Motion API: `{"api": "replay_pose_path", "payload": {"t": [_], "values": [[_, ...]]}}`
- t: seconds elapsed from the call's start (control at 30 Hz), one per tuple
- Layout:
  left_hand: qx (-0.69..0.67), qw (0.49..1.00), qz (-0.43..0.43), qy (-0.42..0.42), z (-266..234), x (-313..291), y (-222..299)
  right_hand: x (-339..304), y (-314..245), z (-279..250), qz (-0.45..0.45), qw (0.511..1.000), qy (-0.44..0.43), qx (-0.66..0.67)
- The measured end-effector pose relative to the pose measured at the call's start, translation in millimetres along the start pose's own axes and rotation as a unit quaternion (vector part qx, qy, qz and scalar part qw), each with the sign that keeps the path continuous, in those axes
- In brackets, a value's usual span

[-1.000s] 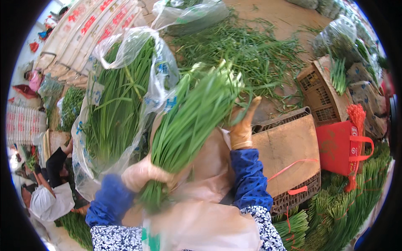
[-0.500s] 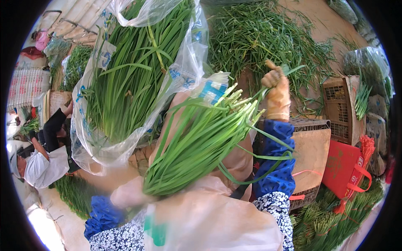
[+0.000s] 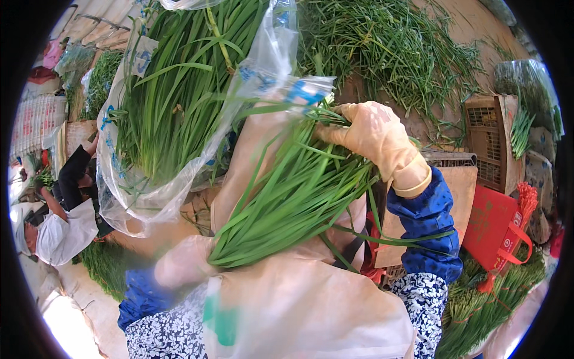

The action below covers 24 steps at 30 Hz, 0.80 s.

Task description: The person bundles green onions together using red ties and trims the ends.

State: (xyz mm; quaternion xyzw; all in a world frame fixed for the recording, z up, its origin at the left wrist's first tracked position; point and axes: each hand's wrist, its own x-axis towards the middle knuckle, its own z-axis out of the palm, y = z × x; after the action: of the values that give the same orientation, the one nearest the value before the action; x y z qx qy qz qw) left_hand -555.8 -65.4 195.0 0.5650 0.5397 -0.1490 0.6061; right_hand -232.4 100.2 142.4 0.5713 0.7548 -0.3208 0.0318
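Observation:
A bunch of garlic chives point(image 3: 299, 197) lies slantwise over my apron-covered lap, leaf tips toward the lower left. My right hand point(image 3: 368, 134), in a pale yellow glove, is closed on the stem end at the bunch's upper right. Some leaves stick out past its fingertips. My left hand point(image 3: 185, 261), gloved and blurred, is at the leaf tips, its fingers hidden behind the leaves. One long leaf trails across my blue right sleeve point(image 3: 427, 221). Beyond the bunch, a clear plastic bag point(image 3: 143, 224) gapes around more garlic chives point(image 3: 179, 113).
Loose leaves point(image 3: 382, 54) are heaped on the floor at the far right. Crates point(image 3: 485, 143), a red bag point(image 3: 490, 221) with red ties point(image 3: 527, 203), and tied bundles point(image 3: 478, 317) stand or lie along the right. Another person point(image 3: 69, 233) sits at the left.
My right hand has come down and left from its raised place at the bunch's right, onto the stem end, and now covers the pale stems. My left hand has barely shifted.

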Motion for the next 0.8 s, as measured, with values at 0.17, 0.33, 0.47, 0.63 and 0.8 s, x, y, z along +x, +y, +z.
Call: {"api": "replay_pose_path", "payload": {"t": [0.17, 0.33, 0.47, 0.63, 0.8], "values": [[0.038, 0.998, 0.007, 0.040, 8, -14, 13, 12, 22, 20, 0.015, 0.986, 0.139, 0.087], [0.060, 0.997, 0.038, 0.035, 12, -8, -18, 43, 150, -38, 0.220, 0.896, 0.375, 0.085], [0.015, 0.998, 0.063, 0.024, 34, 8, -68, -20, 91, -43, 0.212, 0.922, 0.181, 0.267], [0.003, 0.999, 0.004, 0.031, 21, 0, -24, -39, -11, 29, -0.076, 0.996, 0.045, -0.025], [-0.098, 0.987, -0.081, 0.098, 9, -21, 28, -2, 26, 20, -0.066, 0.951, 0.298, -0.054]]}}
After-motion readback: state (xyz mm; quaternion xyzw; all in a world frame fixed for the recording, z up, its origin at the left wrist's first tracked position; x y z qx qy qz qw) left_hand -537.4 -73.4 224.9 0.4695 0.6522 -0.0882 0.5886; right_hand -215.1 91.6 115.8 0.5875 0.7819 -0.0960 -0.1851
